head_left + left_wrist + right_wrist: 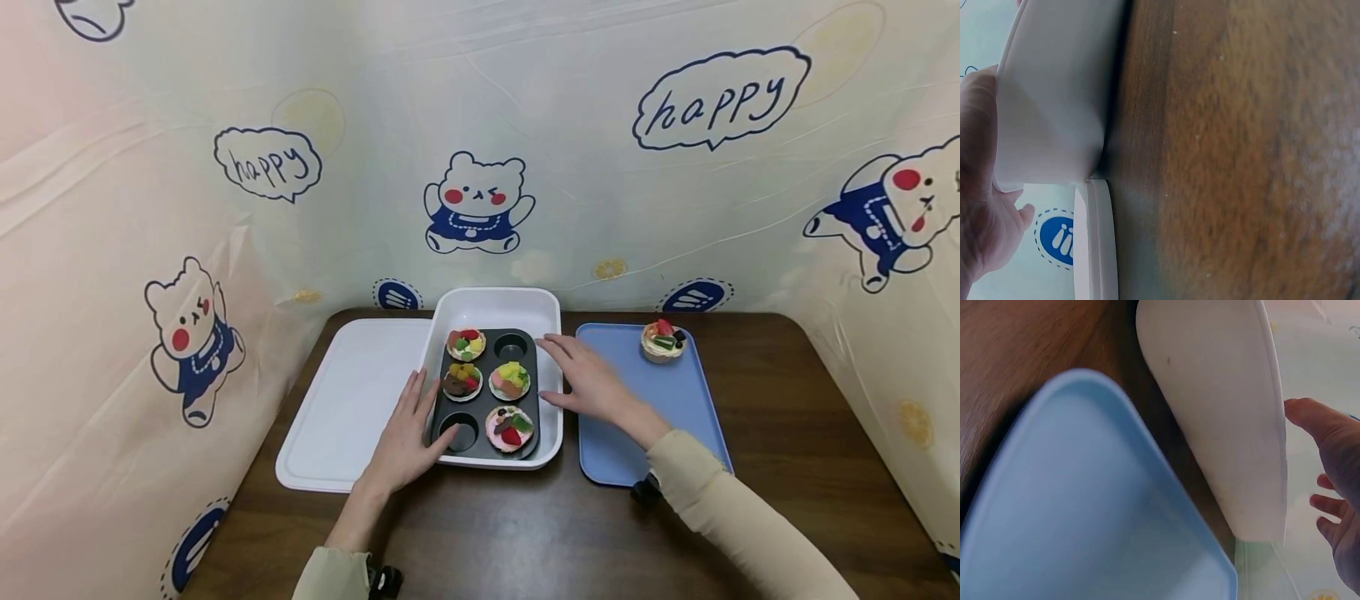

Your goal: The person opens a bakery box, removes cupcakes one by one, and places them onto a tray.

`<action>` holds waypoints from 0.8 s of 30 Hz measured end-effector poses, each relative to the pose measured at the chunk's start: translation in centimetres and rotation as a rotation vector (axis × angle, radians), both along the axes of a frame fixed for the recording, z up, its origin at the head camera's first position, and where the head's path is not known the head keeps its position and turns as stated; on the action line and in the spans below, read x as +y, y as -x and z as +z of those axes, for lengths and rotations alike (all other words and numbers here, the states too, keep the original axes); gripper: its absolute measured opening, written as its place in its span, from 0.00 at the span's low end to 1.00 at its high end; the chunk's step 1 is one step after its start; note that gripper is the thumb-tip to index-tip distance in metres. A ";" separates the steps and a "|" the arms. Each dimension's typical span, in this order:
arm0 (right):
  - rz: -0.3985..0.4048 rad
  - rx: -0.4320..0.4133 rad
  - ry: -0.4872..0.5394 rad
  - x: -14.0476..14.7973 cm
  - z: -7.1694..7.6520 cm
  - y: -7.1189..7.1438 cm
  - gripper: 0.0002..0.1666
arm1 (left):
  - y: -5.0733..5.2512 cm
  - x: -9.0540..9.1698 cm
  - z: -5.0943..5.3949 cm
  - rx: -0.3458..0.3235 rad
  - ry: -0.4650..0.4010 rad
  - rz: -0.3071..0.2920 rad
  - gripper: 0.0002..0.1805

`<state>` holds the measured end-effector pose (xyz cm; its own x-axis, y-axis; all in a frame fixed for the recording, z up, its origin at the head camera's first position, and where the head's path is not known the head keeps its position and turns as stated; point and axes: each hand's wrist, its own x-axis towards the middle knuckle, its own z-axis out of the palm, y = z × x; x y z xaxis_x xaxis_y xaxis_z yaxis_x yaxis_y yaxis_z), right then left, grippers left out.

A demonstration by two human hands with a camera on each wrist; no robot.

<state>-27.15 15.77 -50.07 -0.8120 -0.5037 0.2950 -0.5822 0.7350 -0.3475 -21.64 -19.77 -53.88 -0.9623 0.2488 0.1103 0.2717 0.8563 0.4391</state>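
A dark muffin tin (pixel 485 403) lies inside a white rectangular tub (pixel 498 307) in the head view. Several toy fruit tarts sit in its cups, among them one with pink cream (pixel 509 429) at the near right. The far right cup and the near left cup show bare. My left hand (pixel 405 442) reaches over the tub's near left side, fingers stretched and spread. At the tub's right side is my right hand (pixel 588 385), its fingers extended. In the right wrist view its thumb (pixel 1310 415) is at the rim, touching or nearly so.
A blue tray (pixel 622 446) lies to the right, with one fruit tart (pixel 663 342) at its far right corner. To the left lies a flat white tray or lid (pixel 348 408). All stand on a brown wooden table (pixel 525 533) before a printed curtain.
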 end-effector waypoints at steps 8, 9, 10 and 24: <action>0.087 -0.099 -0.060 -2.6 -0.2 0.3 0.50 | 0.0 -0.1 -0.1 0.007 0.001 -0.001 0.50; 0.100 -0.096 -0.070 -2.9 -0.2 0.4 0.49 | 0.0 -0.1 -0.1 0.008 0.000 -0.001 0.50; 0.110 -0.093 -0.080 -3.1 -0.2 0.4 0.48 | 0.1 -0.1 -0.1 0.009 -0.003 -0.003 0.50; 0.154 -0.095 -0.119 -5.5 -1.5 1.5 0.38 | 0.2 -0.1 -0.1 0.004 0.002 -0.007 0.50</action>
<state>-28.64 10.31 -51.60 -0.7444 -0.6503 0.1515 -0.6591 0.6793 -0.3225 -21.79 -19.90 -53.98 -0.9601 0.2557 0.1133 0.2793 0.8554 0.4362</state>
